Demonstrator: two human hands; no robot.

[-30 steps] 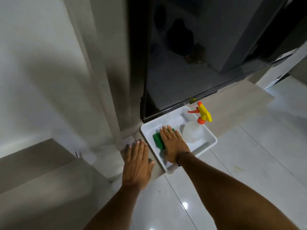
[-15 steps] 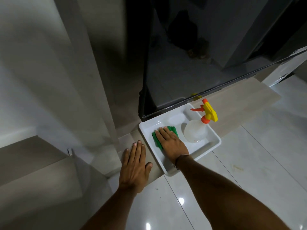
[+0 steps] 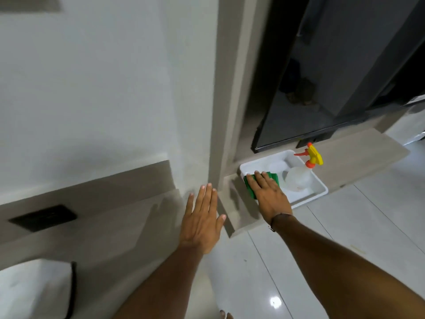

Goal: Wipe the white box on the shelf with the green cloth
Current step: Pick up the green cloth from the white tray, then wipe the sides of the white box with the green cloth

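A shallow white box (image 3: pixel 320 194) sits on a low beige shelf (image 3: pixel 358 153) at floor level. The green cloth (image 3: pixel 250 185) lies over the box's left end, across its rim. My right hand (image 3: pixel 269 195) lies flat on the cloth with fingers stretched, pressing it down and hiding most of it. My left hand (image 3: pixel 202 218) is spread open with nothing in it, to the left of the box near the corner of the wall post.
A clear spray bottle (image 3: pixel 298 178) with a yellow and orange head lies inside the box's right half. A dark glossy panel (image 3: pixel 322 88) rises right behind the box. A black wall plate (image 3: pixel 42 217) and a white object (image 3: pixel 34 291) are at lower left. Glossy floor tiles lie below.
My view has swung to the left. My right hand has slid the cloth toward the box's left rim. The left hand stays spread open beside the box.
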